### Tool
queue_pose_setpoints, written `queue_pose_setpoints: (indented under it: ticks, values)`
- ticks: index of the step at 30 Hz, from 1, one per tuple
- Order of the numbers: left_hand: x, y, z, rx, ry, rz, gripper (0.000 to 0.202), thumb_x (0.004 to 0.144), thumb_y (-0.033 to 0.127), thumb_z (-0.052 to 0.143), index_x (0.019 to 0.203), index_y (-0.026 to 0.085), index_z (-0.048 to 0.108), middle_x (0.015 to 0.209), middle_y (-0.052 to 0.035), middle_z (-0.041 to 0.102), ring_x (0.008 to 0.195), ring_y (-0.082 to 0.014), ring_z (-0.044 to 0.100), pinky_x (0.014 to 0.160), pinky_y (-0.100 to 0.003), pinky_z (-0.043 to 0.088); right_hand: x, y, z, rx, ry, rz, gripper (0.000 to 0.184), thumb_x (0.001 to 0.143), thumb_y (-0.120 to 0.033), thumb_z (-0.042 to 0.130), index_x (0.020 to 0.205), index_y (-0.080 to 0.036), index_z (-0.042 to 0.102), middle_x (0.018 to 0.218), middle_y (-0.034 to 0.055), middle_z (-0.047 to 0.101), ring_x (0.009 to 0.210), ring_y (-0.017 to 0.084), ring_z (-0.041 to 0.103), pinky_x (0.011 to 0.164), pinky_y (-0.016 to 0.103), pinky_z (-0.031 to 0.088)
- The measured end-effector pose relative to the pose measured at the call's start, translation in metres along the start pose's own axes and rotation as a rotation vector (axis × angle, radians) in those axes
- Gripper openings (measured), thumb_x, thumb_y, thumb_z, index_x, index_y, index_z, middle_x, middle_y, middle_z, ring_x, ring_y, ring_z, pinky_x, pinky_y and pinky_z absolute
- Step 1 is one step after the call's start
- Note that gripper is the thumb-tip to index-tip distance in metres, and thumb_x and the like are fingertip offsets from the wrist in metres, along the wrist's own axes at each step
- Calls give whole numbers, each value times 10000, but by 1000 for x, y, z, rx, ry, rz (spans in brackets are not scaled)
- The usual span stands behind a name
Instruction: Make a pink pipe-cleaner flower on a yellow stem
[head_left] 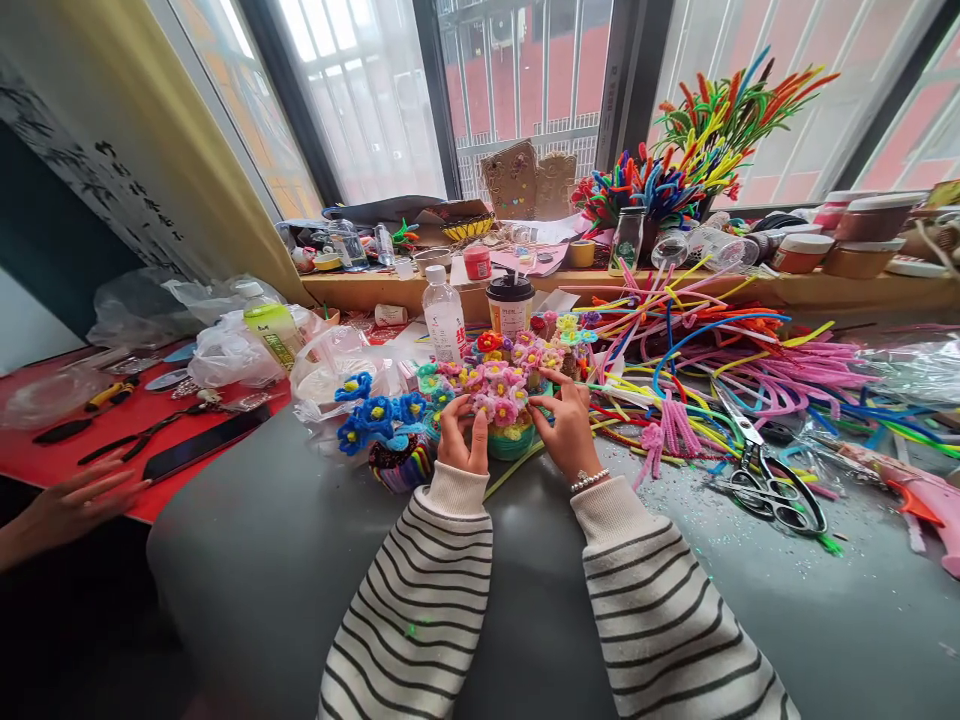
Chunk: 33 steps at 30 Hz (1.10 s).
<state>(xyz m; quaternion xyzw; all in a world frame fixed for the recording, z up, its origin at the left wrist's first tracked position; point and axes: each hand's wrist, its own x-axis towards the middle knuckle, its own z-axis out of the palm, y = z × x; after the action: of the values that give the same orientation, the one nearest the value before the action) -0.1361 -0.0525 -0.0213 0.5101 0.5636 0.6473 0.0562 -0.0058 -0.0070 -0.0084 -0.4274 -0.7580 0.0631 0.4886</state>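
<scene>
Left hand (463,437) and right hand (565,425), fingers half-curled, touched the pink flowers (499,380) from either side, though whether they pinched any was unclear. These stood in a green pot (513,446) on the worktop (525,570), seemingly light, soft and crushable, best held by the pot.

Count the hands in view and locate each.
3: the wearer's left hand and right hand, at either side of the pink pipe-cleaner flowers; and another person's hand at the far left, beside the black smartphone. That person's other hand doesn't show.
</scene>
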Motion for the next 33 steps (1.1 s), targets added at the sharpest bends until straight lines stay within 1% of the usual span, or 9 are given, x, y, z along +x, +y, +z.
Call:
queue_pose_setpoints:
  ticks: [7, 11, 13, 17, 20, 22, 25, 29, 33]
  values:
    - [0, 3, -1, -6, 32, 6, 365, 732, 379, 411, 1007, 139, 411, 869, -85, 518, 688, -115, 557, 661, -256, 447, -4, 3, -6, 59, 81, 33, 205, 715, -151, 443, 844, -169, 601, 1000, 81, 483, 939, 205, 420, 823, 353, 330]
    - [2, 4, -4, 19, 35, 6, 318, 755, 352, 375, 995, 144, 397, 854, -89, 547, 711, -128, 568, 646, -260, 457, -6, 9, -16, 187, 100, 75, 200, 753, -185, 408, 867, -150, 567, 946, 86, 484, 841, 166, 472, 685, 279, 417]
    - [4, 6, -7, 28, 13, 3, 298, 762, 329, 366, 998, 146, 381, 859, -93, 555, 719, -132, 572, 648, -267, 461, -7, 11, -25, 214, 109, 110, 188, 771, -234, 402, 790, -150, 569, 891, 78, 491, 777, 152, 485, 616, 256, 428]
    - [6, 17, -21, 56, -13, 68, 288, 772, 250, 341, 1042, 149, 331, 864, -87, 557, 682, -120, 584, 620, -260, 469, -12, 20, -53, 149, 114, 103, 247, 788, -257, 379, 624, -163, 538, 785, 56, 496, 767, 149, 489, 659, 267, 419]
    - [-1, 33, -31, 148, 48, 159, 308, 762, 210, 341, 1065, 157, 319, 858, -72, 554, 639, -108, 576, 594, -262, 467, -20, 35, -84, 35, 89, 32, 158, 771, -219, 391, 774, -169, 541, 834, 57, 513, 801, 159, 485, 690, 289, 411]
    - [-12, 46, -30, 190, 59, 220, 325, 748, 196, 366, 1069, 159, 329, 845, -65, 550, 640, -108, 565, 602, -267, 466, -28, 48, -105, -40, 68, 19, 145, 753, -212, 405, 784, -175, 541, 852, 60, 511, 834, 174, 481, 676, 294, 415]
    - [-37, 65, -13, 218, -67, 316, 321, 729, 167, 402, 1047, 159, 363, 812, -56, 554, 659, -109, 550, 612, -251, 461, -44, 70, -131, -125, 60, 20, 126, 722, -220, 435, 770, -181, 545, 866, 62, 507, 844, 183, 481, 637, 287, 423]
    - [-68, 76, 32, 312, -490, 408, 216, 712, 211, 433, 923, 163, 437, 765, -48, 560, 648, -128, 537, 605, -265, 453, -65, 92, -147, -171, 50, 61, 134, 675, -205, 455, 766, -177, 551, 874, 63, 503, 821, 181, 484, 560, 258, 421]
    - [-76, 74, 77, 345, -659, 322, 377, 675, 175, 466, 1040, 146, 380, 806, -51, 559, 655, -138, 536, 609, -275, 449, -75, 100, -156, -122, 95, 191, 185, 646, -116, 375, 622, -181, 546, 811, 38, 522, 747, 151, 502, 571, 251, 408]
